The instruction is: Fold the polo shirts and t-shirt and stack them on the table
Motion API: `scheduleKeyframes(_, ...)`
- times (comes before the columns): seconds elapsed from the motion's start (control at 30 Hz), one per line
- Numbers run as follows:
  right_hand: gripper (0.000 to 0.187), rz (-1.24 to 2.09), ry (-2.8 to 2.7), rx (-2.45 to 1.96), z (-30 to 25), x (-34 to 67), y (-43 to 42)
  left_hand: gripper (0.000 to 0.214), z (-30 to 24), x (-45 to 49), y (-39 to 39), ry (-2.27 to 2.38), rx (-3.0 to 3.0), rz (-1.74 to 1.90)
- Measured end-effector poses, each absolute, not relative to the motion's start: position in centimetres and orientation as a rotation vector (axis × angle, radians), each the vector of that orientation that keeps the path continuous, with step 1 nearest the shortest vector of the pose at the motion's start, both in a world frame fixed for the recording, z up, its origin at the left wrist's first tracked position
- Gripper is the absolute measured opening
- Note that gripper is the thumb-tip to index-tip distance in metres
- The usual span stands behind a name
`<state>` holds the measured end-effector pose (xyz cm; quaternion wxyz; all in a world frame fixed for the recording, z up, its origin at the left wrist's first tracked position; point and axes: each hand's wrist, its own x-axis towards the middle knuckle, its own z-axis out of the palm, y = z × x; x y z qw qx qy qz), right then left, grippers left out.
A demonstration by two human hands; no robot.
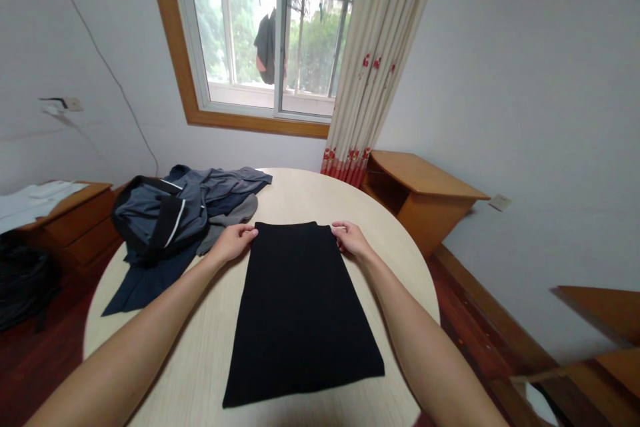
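Bare arms (130, 340) come in from the bottom corners and reach over a round, pale table (190, 367). Between them lies a flat black cloth (303, 313), with its wide end close to the camera and its narrow end up by the hands. The left hand (235, 242) pinches the cloth's far left corner, thumb against finger. The right hand (350, 238) pinches the far right corner the same way. From the two hands, the cloth runs back toward the camera. Just past the left hand is a small grey cloth (237, 212), next to a messy heap of blue-grey clothes (190, 197). Farther back are a brown desk (425, 177), a long curtain (380, 47) and a window (280, 33).
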<state>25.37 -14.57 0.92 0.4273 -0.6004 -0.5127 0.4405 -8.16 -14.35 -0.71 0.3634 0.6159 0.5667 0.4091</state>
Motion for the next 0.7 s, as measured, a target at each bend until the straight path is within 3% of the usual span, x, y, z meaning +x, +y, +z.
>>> scheduleKeyframes(0.43,0.040,1.047,-1.279,-1.410,0.2,25.6,-13.4,0.051,0.7,-7.2,-15.8,1.381,1.357,1.050)
scheduleKeyframes(0.7,0.028,0.619,-1.623,-1.503,-1.0,25.9,-13.0,0.031,0.9,-7.8,-15.9,1.754,1.792,0.938)
